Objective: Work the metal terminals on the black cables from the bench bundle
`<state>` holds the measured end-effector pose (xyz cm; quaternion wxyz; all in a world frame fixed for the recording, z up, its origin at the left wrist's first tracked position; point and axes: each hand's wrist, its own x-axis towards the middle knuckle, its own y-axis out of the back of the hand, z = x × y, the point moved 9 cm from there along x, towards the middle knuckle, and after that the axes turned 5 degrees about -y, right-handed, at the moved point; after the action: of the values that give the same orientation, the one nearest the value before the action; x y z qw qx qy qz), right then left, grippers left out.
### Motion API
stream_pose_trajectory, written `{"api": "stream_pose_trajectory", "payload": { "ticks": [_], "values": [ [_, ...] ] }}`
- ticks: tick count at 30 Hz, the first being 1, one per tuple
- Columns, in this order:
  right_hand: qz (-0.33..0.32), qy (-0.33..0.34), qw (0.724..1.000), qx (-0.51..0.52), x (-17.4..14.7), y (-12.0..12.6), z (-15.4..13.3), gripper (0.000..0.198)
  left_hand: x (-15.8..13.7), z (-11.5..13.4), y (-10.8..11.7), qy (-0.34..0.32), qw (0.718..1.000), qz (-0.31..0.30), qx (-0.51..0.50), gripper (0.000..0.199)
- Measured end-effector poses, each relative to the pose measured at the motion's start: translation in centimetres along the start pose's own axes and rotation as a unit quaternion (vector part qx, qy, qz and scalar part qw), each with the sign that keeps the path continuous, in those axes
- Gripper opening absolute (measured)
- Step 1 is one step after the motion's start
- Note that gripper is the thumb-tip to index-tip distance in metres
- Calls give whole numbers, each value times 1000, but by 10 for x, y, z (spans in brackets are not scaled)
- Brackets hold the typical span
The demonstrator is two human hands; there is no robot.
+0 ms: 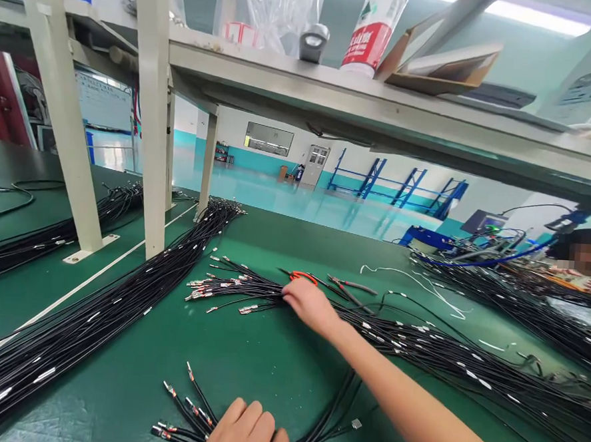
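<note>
My left hand (247,431) is at the bottom of the view, its fingers curled over a small bunch of black cables (320,428). Their metal-tipped ends (196,412) fan out to the left of the knuckles. Farther up, my right hand (313,305) reaches in from the right and is closed on a larger bundle of black cables (408,341). The stripped and tipped ends (201,288) of that bundle spread out leftward on the green table. White labels dot the cables. The fingertips of both hands are partly hidden.
Beyond my right hand lie orange-handled pliers (305,277) and grey-handled cutters (354,288). A thick cable bundle (136,278) runs along the left, near a shelf post (154,119). A shelf (383,96) crosses overhead. Another person (586,255) is at the far right.
</note>
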<state>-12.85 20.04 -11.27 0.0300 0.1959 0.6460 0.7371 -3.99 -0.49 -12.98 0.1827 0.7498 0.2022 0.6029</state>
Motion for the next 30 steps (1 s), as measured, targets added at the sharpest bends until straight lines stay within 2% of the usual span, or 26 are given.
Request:
{"api": "stream_pose_trajectory", "payload": {
  "ticks": [2,4,8,12,15,18,22,24,26,28,30],
  "values": [
    [-18,61,998,9,-7,-11,-39,7,0,-3,-1,3,1000,-24,-17,34],
    [-16,78,997,10,-12,-19,-59,9,0,-6,0,2,999,-36,-34,38],
    [6,65,998,13,-12,-21,-63,13,2,-14,4,2,995,-50,-81,53],
    [16,76,997,18,-6,-19,-63,11,1,-22,3,36,988,-83,-129,34],
    [22,91,995,33,-5,-17,-67,12,-1,-34,-1,108,966,-134,-193,22],
    [29,106,992,67,-15,-10,-71,11,-6,-60,-8,249,906,-181,-292,22],
    [90,65,986,127,-45,18,-70,12,-8,-92,-20,435,785,-173,-406,25],
    [137,21,978,154,-64,37,-70,15,-8,-99,-28,521,712,-119,-455,27],
    [189,-11,961,204,-82,54,-73,18,-6,-97,-35,578,643,-32,-502,36],
    [238,-30,933,269,-98,67,-74,19,0,-90,-42,592,596,49,-539,39],
    [266,-49,908,319,-107,72,-71,19,6,-79,-50,593,557,90,-575,35]
  ]
}}
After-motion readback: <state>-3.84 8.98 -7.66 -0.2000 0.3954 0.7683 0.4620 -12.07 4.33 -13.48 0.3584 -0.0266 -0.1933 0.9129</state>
